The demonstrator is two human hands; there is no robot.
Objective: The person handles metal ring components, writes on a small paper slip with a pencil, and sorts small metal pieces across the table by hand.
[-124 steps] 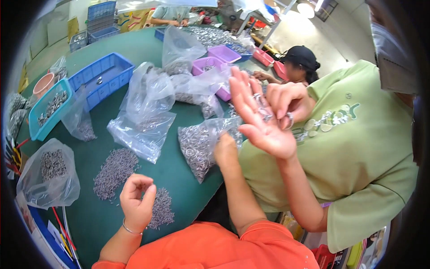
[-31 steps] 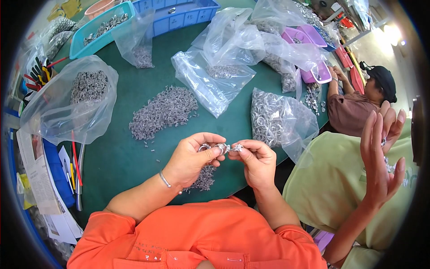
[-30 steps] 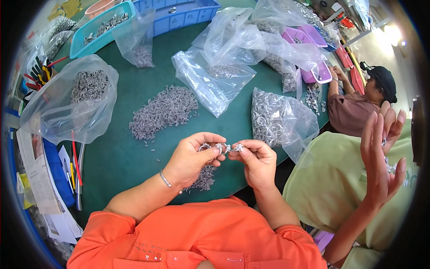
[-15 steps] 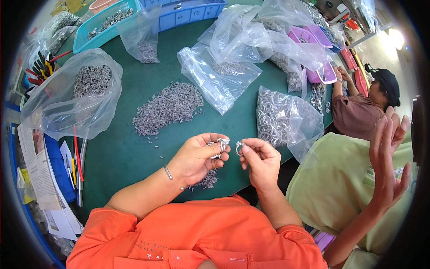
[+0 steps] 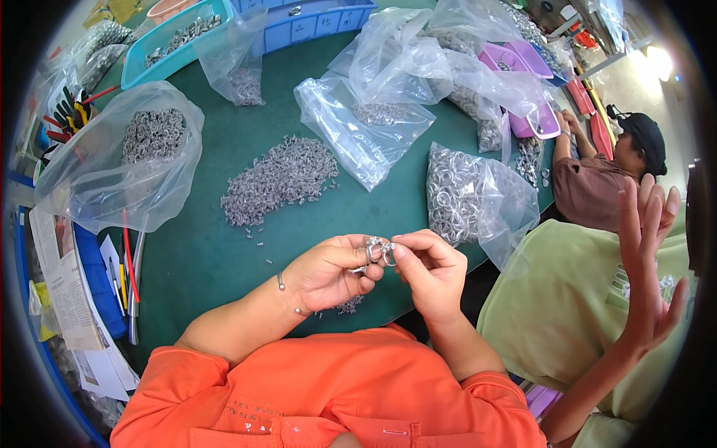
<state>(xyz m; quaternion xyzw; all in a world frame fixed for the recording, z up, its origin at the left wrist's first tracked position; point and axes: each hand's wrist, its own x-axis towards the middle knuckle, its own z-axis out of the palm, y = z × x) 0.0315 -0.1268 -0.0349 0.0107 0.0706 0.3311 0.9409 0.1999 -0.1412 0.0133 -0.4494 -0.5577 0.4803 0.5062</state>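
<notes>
Left hand (image 5: 328, 272) and right hand (image 5: 429, 272) meet above the green table (image 5: 194, 254), both pinching a small cluster of metal rings (image 5: 379, 250) between fingertips. A loose pile of small metal parts (image 5: 280, 179) lies beyond; a clear bag of rings (image 5: 467, 198) sits just right.

Clear plastic bags (image 5: 373, 119) across green table (image 5: 202, 254)

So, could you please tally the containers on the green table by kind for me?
Clear plastic bags: 6
Blue bins: 2
Purple trays: 2
Total: 10
</notes>
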